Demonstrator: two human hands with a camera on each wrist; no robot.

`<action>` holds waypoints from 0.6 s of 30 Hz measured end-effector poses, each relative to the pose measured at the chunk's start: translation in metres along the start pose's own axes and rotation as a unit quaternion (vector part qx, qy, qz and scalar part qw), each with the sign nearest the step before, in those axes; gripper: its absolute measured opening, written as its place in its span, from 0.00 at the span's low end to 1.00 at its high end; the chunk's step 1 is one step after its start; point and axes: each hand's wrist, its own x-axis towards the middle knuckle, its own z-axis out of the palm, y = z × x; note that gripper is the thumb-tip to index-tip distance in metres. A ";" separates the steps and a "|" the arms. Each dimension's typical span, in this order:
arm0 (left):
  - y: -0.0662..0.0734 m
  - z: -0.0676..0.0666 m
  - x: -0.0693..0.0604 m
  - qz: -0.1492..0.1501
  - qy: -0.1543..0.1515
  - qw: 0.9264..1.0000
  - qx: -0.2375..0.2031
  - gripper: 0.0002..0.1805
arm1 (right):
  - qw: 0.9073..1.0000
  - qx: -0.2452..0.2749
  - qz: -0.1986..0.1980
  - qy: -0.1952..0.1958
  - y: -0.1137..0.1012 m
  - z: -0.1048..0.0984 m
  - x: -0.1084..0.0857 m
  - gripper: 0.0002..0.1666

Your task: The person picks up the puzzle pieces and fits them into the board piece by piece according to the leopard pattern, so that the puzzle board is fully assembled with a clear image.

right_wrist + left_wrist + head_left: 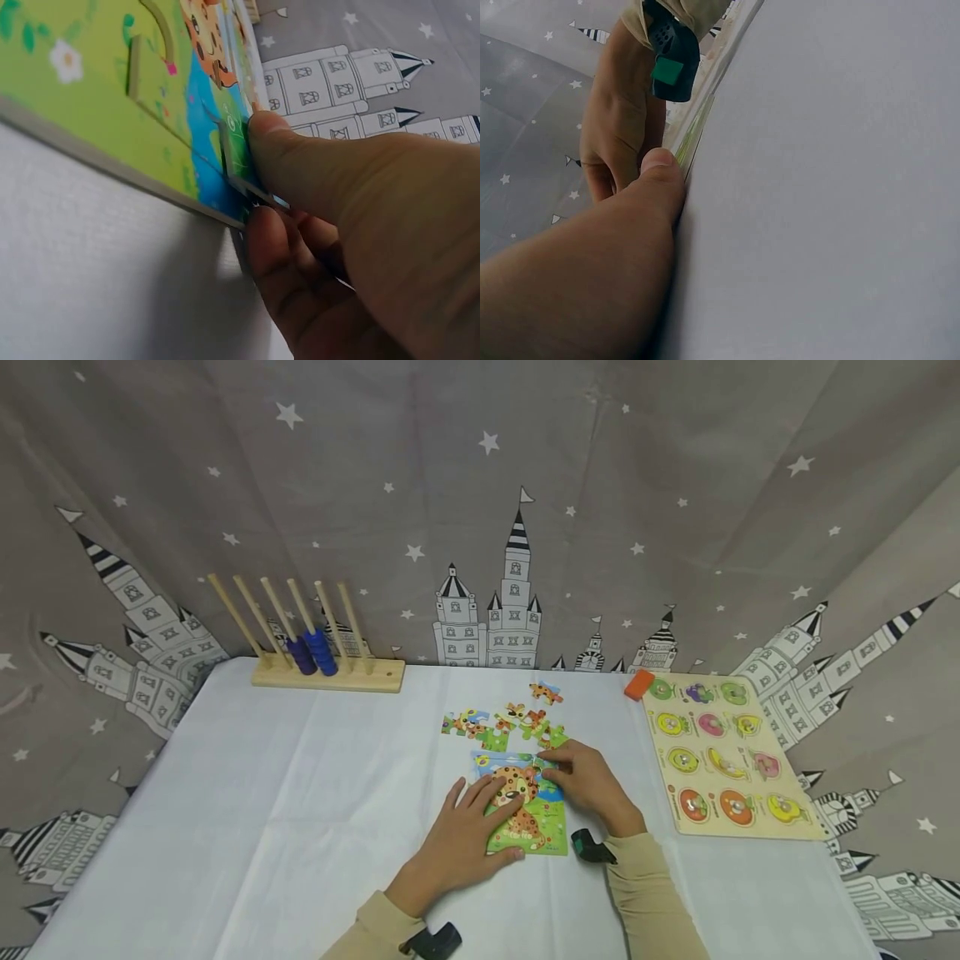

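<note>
On the white tablecloth, right in front of the seated person, lies a small puzzle board with a spotted cartoon cat on a green and blue ground. The left hand rests over its left part, fingers spread and fairly straight across the cat, thumb down by the near edge. The right hand is at the board's far right corner, thumb and fingertips pinching a puzzle piece coloured green and blue. From the right wrist the piece looks tilted at the board's edge; I can't tell whether any of it is seated. Just beyond the board is a cluster of loose pieces, with a single orange spotted piece a little farther off. Well to the left, at the far edge of the table, stands a wooden peg rack, its two middle pegs carrying dark blue rings. To the right lies a pale fruit board set with rows of coloured fruit, an orange block at its far left corner. A grey curtain printed with castles and white stars hangs behind it all.
</note>
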 end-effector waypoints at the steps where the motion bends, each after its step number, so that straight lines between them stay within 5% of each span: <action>1: 0.000 0.000 0.000 -0.001 0.000 1.000 0.000 0.40 | 1.000 -0.003 0.000 0.001 0.000 0.001 0.000 0.19; 18: -0.001 0.003 0.000 -0.001 0.006 1.000 0.001 0.40 | 1.000 -0.011 -0.007 0.006 -0.003 0.003 -0.001 0.17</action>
